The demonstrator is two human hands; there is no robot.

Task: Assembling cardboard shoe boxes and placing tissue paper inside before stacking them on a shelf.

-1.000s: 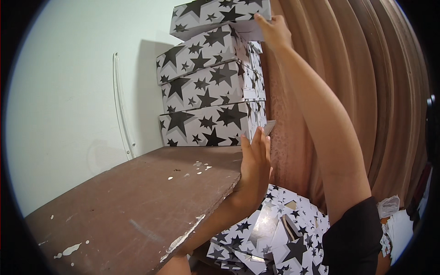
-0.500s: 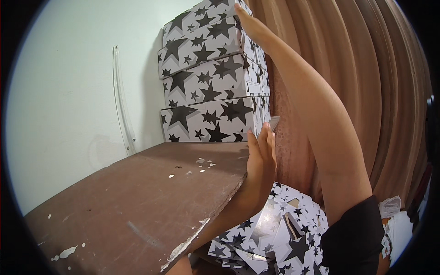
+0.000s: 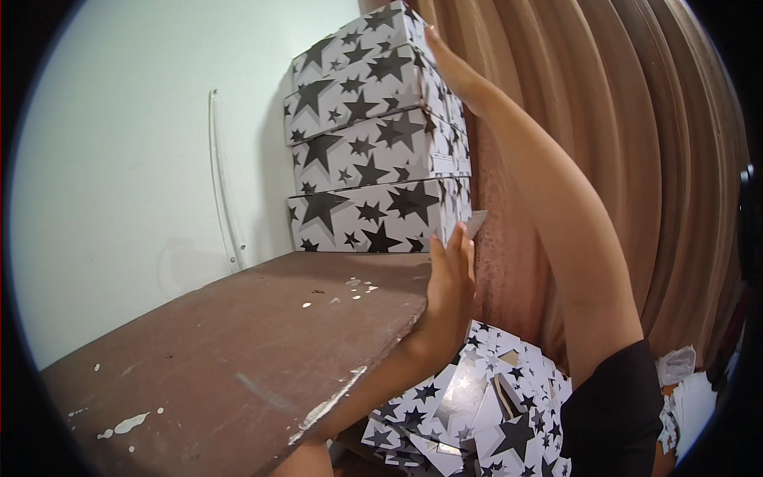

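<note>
A stack of several white boxes printed with black and grey stars stands on the brown tabletop, against the wall. My left hand (image 3: 451, 277) reaches up past the table's right edge, fingers stretched out along the near right corner of the bottom box (image 3: 373, 216). Higher up, my right hand (image 3: 451, 65) lies against the right side of the top box (image 3: 350, 46), its thumb extended and its other fingers mostly hidden. The boxes between them (image 3: 358, 151) sit slightly out of line with one another.
The brown table (image 3: 238, 342) has white paint spots and a chipped right edge. Below it lies a pile of flat star-printed card pieces (image 3: 477, 413). A brown curtain (image 3: 548, 95) hangs at the right, near a clear plastic bag (image 3: 675, 366). A thin strip (image 3: 221, 175) runs down the pale wall.
The view has shifted, so the stack and table appear slightly lower and farther right. Both hands stay against the boxes in nearly the same places.
</note>
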